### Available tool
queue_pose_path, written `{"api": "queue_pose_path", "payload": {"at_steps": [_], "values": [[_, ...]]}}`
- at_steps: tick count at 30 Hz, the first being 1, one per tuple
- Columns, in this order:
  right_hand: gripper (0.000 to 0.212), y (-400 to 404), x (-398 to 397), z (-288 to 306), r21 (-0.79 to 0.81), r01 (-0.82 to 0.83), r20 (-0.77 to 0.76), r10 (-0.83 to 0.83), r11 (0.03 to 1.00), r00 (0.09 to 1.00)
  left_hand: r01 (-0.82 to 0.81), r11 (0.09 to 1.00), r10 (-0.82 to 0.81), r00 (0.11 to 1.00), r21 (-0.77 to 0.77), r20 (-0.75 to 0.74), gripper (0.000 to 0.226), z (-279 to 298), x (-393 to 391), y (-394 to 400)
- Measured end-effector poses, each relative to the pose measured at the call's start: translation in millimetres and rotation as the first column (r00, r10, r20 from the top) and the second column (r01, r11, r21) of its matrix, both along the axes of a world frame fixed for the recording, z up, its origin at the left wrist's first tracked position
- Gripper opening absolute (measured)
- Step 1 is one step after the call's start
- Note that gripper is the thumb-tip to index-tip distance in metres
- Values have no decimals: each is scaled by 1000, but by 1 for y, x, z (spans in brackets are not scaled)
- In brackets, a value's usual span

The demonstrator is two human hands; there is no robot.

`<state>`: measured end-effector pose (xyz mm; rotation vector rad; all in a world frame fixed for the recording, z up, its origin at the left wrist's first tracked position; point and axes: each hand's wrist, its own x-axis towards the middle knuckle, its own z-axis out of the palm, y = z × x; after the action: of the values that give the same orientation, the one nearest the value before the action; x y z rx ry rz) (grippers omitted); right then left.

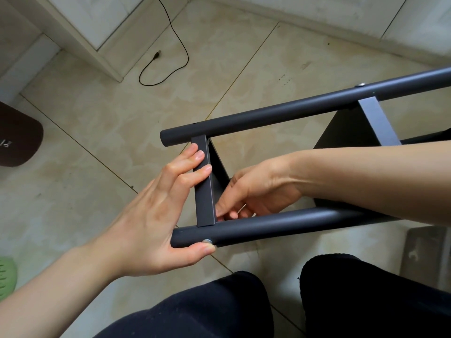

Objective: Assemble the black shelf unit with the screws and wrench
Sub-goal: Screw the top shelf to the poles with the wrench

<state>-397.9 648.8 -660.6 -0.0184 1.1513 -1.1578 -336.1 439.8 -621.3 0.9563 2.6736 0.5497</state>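
Left hand (156,215) braces the black shelf frame: fingers (195,162) straight against the flat crossbar (204,184), thumb pressing the screw head (207,241) on the near tube (280,225). Just right of those fingers, behind the crossbar, right hand (253,191) reaches inside the frame, fingertips pinching something small and thin at the joint, cannot tell if nut or wrench. Step looks like fastening crossbar to tube; next move likely needs the screw held steady while the inner part is turned. Far tube (292,111) already carries a screw (360,84)
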Motion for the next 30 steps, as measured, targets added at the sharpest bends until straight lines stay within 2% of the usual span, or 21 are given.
{"api": "queue_pose_path", "payload": {"at_steps": [3, 6, 9, 14, 17, 21, 30], "values": [[21, -4, 4, -1, -9, 53, -4, -53, 999, 999, -3, 1000, 3, 1000, -1, 4, 95, 0, 0, 0], [18, -6, 4, 0, -7, 28, 1, -28, 1000, 1000, -1, 1000, 1, 1000, 1, 3, 95, -1, 0, -1], [20, -2, 1, 2, 12, 4, 25, -4, 1000, 1000, -7, 1000, 7, 1000, 5, -3, 95, -2, 0, -1], [23, -6, 5, -1, -15, 24, -66, -25, 1000, 997, -8, 1000, 8, 1000, 2, -3, 95, -2, 0, -1], [24, -5, 6, -1, -51, 60, -69, -64, 997, 996, -9, 1000, 9, 1000, 5, 3, 95, -2, 0, -1], [9, 3, 0, 4, -39, 37, -51, -39, 999, 998, -14, 1000, 14, 1000, 13, -3, 94, -2, -2, -1], [36, -3, 3, 0, -42, 52, -64, -55, 998, 996, -17, 1000, 17, 1000, 13, -9, 95, -2, -1, -1]]}}
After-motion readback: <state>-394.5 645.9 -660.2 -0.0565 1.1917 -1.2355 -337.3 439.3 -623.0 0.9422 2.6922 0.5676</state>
